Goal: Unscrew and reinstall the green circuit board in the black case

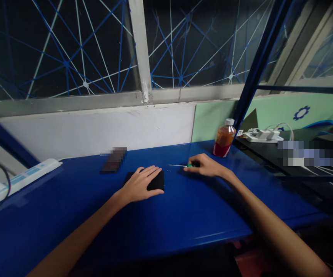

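My left hand lies flat on a black rectangular object on the blue table, fingers stretched out over its top. My right hand rests on the table a little to the right, fingers closed round the green handle of a thin screwdriver. The screwdriver's metal shaft points left, towards the black object, and lies low over the table.
A bottle of orange liquid with a red label stands behind my right hand. A blurred dark object lies behind the left hand. A white power strip sits at the far left, another power strip on the dark shelf at right.
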A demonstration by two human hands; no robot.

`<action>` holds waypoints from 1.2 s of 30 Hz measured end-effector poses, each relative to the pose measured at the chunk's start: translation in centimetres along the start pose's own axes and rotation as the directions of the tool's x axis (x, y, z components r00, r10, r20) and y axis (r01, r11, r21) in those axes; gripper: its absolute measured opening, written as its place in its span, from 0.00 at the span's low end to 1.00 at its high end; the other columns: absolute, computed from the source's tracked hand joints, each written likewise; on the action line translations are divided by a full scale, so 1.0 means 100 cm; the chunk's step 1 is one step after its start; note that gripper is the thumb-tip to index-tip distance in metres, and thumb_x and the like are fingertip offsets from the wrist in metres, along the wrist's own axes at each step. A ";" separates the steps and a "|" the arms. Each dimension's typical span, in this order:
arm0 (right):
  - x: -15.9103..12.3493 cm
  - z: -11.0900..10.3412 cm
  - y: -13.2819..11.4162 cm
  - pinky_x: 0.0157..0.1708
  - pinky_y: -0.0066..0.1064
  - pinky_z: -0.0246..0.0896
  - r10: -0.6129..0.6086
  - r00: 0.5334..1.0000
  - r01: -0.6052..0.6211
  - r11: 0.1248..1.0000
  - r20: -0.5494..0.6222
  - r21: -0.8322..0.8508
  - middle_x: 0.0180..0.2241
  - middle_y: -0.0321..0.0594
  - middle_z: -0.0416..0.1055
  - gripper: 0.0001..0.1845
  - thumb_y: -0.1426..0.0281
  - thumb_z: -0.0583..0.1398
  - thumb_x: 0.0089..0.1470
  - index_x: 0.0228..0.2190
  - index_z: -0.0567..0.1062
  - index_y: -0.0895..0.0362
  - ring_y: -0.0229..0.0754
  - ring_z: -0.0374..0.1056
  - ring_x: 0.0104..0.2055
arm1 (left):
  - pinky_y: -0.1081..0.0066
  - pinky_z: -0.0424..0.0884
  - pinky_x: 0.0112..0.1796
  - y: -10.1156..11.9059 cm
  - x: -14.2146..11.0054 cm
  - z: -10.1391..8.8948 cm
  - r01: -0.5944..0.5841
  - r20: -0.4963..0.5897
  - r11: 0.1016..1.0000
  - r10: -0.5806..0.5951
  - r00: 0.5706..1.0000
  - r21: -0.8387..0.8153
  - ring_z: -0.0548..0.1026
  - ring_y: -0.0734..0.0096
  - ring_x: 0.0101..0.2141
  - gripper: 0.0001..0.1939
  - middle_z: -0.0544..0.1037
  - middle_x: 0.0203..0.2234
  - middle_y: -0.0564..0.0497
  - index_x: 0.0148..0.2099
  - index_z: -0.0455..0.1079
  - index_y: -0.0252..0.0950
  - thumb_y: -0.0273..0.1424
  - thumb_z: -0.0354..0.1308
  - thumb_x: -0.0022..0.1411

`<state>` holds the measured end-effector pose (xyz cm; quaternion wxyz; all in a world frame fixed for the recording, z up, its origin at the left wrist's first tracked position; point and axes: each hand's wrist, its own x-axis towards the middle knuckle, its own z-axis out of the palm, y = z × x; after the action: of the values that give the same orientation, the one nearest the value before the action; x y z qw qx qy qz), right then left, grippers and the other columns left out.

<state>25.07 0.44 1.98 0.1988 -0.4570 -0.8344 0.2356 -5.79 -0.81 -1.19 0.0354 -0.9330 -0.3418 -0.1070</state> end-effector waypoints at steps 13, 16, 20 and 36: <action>0.002 0.016 -0.012 0.21 0.28 0.43 -0.066 0.969 0.062 0.998 0.239 0.026 0.18 0.31 0.60 0.21 0.54 0.56 0.55 0.23 0.74 0.58 0.33 0.49 0.20 | 0.54 0.58 0.54 -0.002 -0.001 0.009 0.093 -0.030 0.995 -0.092 0.995 0.030 0.60 0.52 0.60 0.38 0.62 0.61 0.41 0.66 0.50 0.38 0.57 0.41 0.63; 0.002 0.015 -0.011 0.21 0.28 0.43 -0.055 0.968 0.050 0.998 0.245 0.029 0.18 0.31 0.60 0.20 0.55 0.56 0.55 0.24 0.74 0.58 0.33 0.49 0.20 | 0.54 0.58 0.54 -0.003 -0.001 0.010 0.095 -0.017 0.995 -0.095 0.995 0.030 0.61 0.52 0.59 0.38 0.62 0.61 0.41 0.67 0.49 0.38 0.57 0.41 0.63; 0.001 0.015 -0.010 0.22 0.28 0.43 -0.048 0.969 0.044 0.999 0.244 0.022 0.18 0.31 0.60 0.19 0.57 0.57 0.55 0.24 0.75 0.59 0.32 0.49 0.20 | 0.54 0.58 0.54 -0.002 -0.001 0.010 0.101 -0.008 0.994 -0.101 0.995 0.032 0.61 0.52 0.59 0.38 0.62 0.61 0.41 0.67 0.48 0.39 0.57 0.41 0.63; 0.002 0.017 -0.009 0.21 0.28 0.43 -0.059 0.963 0.051 0.998 0.262 0.038 0.17 0.31 0.59 0.20 0.56 0.56 0.55 0.23 0.73 0.58 0.32 0.49 0.20 | 0.54 0.58 0.54 -0.003 -0.002 0.010 0.092 -0.019 0.995 -0.091 0.996 0.029 0.61 0.52 0.59 0.38 0.62 0.61 0.41 0.67 0.49 0.38 0.56 0.41 0.64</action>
<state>23.46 -0.19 1.14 0.1000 -0.3951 -0.8620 0.3015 -5.92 -0.54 -2.22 0.0475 -0.9147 -0.3854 -0.1117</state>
